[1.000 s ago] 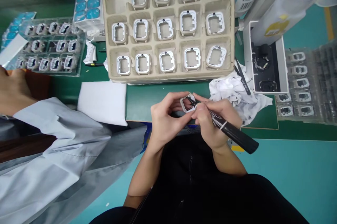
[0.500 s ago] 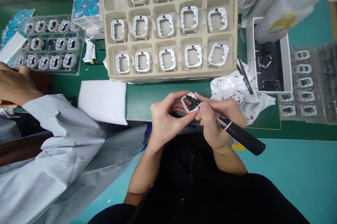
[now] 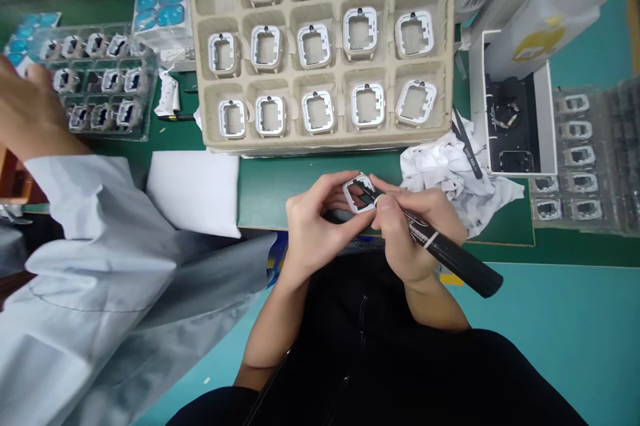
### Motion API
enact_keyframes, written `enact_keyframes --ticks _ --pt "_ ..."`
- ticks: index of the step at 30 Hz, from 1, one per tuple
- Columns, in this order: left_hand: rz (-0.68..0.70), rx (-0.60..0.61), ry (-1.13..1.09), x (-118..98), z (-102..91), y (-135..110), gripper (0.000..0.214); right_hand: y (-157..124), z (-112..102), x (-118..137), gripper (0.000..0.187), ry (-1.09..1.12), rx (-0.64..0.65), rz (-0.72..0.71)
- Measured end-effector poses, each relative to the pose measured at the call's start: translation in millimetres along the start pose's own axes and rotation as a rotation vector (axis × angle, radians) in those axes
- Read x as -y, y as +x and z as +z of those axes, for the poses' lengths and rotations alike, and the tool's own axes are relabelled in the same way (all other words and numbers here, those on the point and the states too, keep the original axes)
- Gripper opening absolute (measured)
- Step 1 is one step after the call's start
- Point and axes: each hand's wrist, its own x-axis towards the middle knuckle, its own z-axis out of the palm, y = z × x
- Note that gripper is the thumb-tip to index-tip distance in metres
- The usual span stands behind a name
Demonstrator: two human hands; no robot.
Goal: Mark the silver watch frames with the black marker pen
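Between thumb and fingers, my left hand (image 3: 320, 219) grips a small white square frame (image 3: 353, 201) with rounded corners, tilted above the table's front edge. A black marker pen (image 3: 445, 254) is held in my right hand (image 3: 417, 226), its tip inside the frame's opening; I cannot tell exactly where it touches. Beyond my hands lies a beige moulded tray (image 3: 280, 145), most of its compartments holding similar white frames, each with a dark mark or part on the top edge. Its far-left compartment has no frame in it.
Tweezers (image 3: 467, 146) rest on a crumpled white cloth (image 3: 435, 169) at right, beside an open white box (image 3: 550, 126) and clear trays (image 3: 600, 159). A white foam pad (image 3: 193, 193) lies left. A co-worker's sleeve (image 3: 100, 213) and hand (image 3: 35, 106) reach in near another tray (image 3: 143, 106).
My hands keep almost the same position, with the marker's tip still inside the frame. The co-worker's hand has shifted up toward the left tray, uncovering an orange-brown box.
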Motion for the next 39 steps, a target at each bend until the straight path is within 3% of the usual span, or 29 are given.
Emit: enact_keyframes --ticks 5,11,20,24,33,39 --pt "-0.030 0.021 -0.045 1.5 -0.5 0.1 0.053 -2.1 -4.0 -3.3 0.010 0.107 0.006 0.017" --pt "-0.049 0.024 -0.023 1.0 -0.2 0.6 0.052 -0.5 -5.1 1.3 0.011 0.050 0.020 0.062" --pt "0.089 0.020 0.084 7.3 -1.1 -2.1 0.043 -0.2 -1.6 0.7 0.013 0.055 0.007 0.053" --pt "0.083 0.028 0.122 11.2 -1.9 -2.5 0.040 -1.1 -2.8 -1.3 0.013 0.053 0.021 0.039" --pt "0.068 0.068 0.022 12.6 -7.1 2.0 0.047 -0.6 -4.0 -2.5 0.015 0.131 0.030 -0.037" --pt "0.068 0.103 -0.034 10.4 -10.4 4.2 0.049 -5.1 -1.9 -5.3 0.014 0.121 0.011 0.000"
